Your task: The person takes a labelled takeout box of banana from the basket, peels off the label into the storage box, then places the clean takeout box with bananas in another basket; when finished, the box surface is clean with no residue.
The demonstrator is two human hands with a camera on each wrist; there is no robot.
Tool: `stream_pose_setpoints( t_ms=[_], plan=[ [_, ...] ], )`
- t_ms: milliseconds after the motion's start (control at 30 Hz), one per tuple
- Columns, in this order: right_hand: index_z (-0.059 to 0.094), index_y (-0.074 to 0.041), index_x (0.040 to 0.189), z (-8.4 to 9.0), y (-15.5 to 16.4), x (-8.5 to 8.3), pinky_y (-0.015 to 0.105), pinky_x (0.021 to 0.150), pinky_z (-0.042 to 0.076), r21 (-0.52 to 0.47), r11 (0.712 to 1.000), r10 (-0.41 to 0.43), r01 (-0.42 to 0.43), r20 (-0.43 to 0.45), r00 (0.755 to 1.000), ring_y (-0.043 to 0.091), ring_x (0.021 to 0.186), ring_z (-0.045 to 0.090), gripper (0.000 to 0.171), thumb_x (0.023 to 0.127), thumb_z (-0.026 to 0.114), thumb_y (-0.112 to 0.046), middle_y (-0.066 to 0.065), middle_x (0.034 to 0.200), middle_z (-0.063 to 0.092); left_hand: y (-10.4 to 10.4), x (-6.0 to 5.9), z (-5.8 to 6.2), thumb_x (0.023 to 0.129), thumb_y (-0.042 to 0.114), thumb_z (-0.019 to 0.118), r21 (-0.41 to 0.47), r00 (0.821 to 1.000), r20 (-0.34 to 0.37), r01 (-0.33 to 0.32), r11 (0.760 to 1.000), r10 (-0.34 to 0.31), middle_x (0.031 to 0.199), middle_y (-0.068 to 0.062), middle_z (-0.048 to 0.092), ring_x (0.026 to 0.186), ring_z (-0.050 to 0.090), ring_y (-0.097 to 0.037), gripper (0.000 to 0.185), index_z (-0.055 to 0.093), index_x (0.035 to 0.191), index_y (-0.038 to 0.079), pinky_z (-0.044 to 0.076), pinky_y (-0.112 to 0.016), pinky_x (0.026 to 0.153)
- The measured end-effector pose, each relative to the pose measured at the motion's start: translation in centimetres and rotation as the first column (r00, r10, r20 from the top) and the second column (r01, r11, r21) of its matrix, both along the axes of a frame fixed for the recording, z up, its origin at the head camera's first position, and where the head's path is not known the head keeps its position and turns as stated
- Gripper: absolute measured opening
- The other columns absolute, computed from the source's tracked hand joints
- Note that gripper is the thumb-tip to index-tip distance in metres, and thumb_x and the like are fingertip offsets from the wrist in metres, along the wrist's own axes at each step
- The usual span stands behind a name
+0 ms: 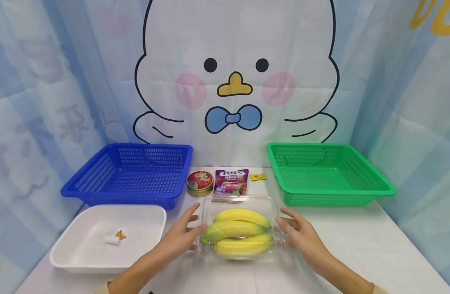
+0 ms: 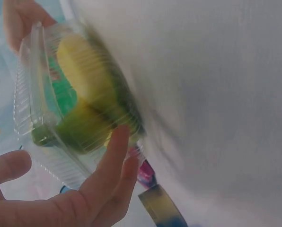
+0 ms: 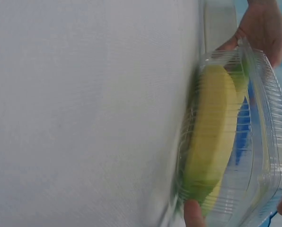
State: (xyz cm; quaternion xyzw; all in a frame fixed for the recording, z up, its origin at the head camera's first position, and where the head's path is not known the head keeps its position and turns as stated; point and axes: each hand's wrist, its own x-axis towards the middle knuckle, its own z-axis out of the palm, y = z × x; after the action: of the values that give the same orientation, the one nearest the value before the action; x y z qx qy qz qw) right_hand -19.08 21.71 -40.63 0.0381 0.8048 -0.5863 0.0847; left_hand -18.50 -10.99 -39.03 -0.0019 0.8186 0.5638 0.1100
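A clear plastic clamshell box (image 1: 239,255) sits on the white table with its lid down. Inside it lie three yellow bananas (image 1: 236,230) with greenish ends. My left hand (image 1: 182,232) is at the box's left side, fingers spread; in the left wrist view its fingertips (image 2: 119,135) overlap the ribbed wall and the thumb stands apart. On the opposite side, my right hand (image 1: 300,234) has its fingers spread at the box's right edge. The right wrist view catches only fingertips (image 3: 193,213) by the wall, the rest being out of frame.
Behind the box are a round tin (image 1: 200,183), a purple candy bag (image 1: 231,181) and a small yellow packet (image 1: 258,177). A blue basket (image 1: 147,196) stands back left, a green basket (image 1: 331,199) back right. Front left is a white tub (image 1: 81,253) with a banana-picture label.
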Motion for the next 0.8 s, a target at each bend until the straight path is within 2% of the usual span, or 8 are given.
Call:
stream_pose_setpoints(
  t_ms=[200, 333, 467, 600, 800],
  plan=[
    [0.031, -0.011, 0.166, -0.6, -0.2, 0.8, 0.044, 0.101, 0.063, -0.099, 0.995, -0.021, 0.023, 0.013, 1.0, 0.041, 0.144, 0.055, 0.07, 0.108, 0.061, -0.035, 0.028, 0.16, 0.048, 0.4, 0.1, -0.6, 0.103, 0.032, 0.067, 0.032, 0.999, 0.032, 0.009, 0.999, -0.01, 0.163, -0.028, 0.042, 0.133, 0.059, -0.047, 0.078, 0.028, 0.169, 0.019, 0.063, -0.046, 0.08],
    [0.033, -0.013, 0.165, -1.0, -0.3, 1.0, 0.044, 0.101, 0.063, -0.132, 0.991, -0.027, 0.029, 0.018, 0.999, 0.036, 0.14, 0.058, 0.067, 0.108, 0.06, -0.035, 0.028, 0.159, 0.05, 0.5, 0.1, -0.9, 0.103, 0.031, 0.067, 0.055, 0.999, 0.036, 0.003, 0.998, -0.005, 0.164, -0.029, 0.04, 0.136, 0.055, -0.05, 0.078, 0.027, 0.169, 0.019, 0.063, -0.047, 0.08],
    [0.034, -0.015, 0.165, -1.2, -0.3, 1.3, 0.044, 0.101, 0.063, -0.143, 0.989, -0.02, 0.023, 0.02, 1.0, 0.034, 0.138, 0.059, 0.066, 0.108, 0.059, -0.037, 0.027, 0.159, 0.049, 0.8, 0.2, -1.2, 0.102, 0.027, 0.067, 0.086, 0.999, 0.029, -0.019, 0.996, 0.017, 0.164, -0.029, 0.041, 0.135, 0.056, -0.048, 0.077, 0.029, 0.168, 0.016, 0.066, -0.044, 0.074],
    [0.037, -0.017, 0.165, -1.3, -0.4, 1.6, 0.044, 0.101, 0.063, -0.152, 0.988, -0.014, 0.018, 0.027, 1.0, 0.036, 0.14, 0.058, 0.066, 0.107, 0.06, -0.04, 0.025, 0.161, 0.048, 0.9, 0.3, -1.4, 0.102, 0.024, 0.067, 0.118, 0.999, 0.022, -0.043, 0.992, 0.041, 0.164, -0.028, 0.041, 0.132, 0.059, -0.043, 0.074, 0.031, 0.167, 0.013, 0.067, -0.043, 0.07],
    [0.031, -0.016, 0.167, -1.5, -0.4, 2.0, 0.047, 0.106, 0.06, -0.137, 0.99, 0.021, -0.021, 0.0, 1.0, 0.046, 0.15, 0.047, 0.07, 0.107, 0.06, -0.037, 0.025, 0.17, 0.035, 0.9, 0.2, -1.6, 0.102, 0.023, 0.067, 0.124, 0.999, 0.013, -0.045, 0.991, 0.044, 0.165, -0.027, 0.04, 0.129, 0.061, -0.039, 0.073, 0.033, 0.166, 0.01, 0.066, -0.044, 0.07]
  ],
)
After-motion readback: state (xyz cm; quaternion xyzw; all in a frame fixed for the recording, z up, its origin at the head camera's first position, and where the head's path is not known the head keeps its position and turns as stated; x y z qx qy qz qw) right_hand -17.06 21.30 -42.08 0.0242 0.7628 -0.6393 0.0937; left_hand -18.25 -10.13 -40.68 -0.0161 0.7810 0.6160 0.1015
